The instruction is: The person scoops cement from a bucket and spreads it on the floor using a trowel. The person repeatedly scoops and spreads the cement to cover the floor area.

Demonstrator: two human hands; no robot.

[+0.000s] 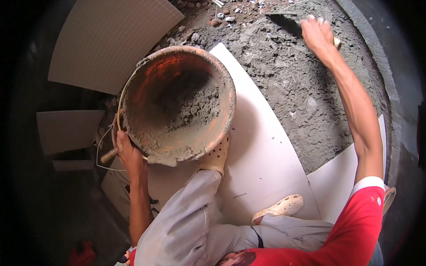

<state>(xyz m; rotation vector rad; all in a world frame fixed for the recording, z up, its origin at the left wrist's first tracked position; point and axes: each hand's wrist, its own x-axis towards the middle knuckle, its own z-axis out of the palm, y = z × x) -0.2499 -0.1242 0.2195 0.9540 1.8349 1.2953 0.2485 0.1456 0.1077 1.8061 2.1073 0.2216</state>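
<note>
Progress judged from present state: a bed of grey mortar [288, 93] is spread beside the tiles [262, 150], on which the feet are planted. Its surface is lumpy; smoothing appears not yet done, and no tile is seen on the exposed part. Mix [199, 106] remains in the bucket [224, 80], so spreading may be unfinished.

Trowel [289, 22] located at the bed's far end; handle butt pointed right and slightly nearward, blade left and slightly farward, long axis running mostly crosswise. Blade contact with mortar: cannot be told.

Bucket located left of the bed, mouth tilted up toward the wearer; base hidden.

Right hand [317, 35]: fingers closed around the trowel's handle. Left hand [128, 150]: placed at the bucket's left side; fingers partly hidden, grip cannot be told.
</note>
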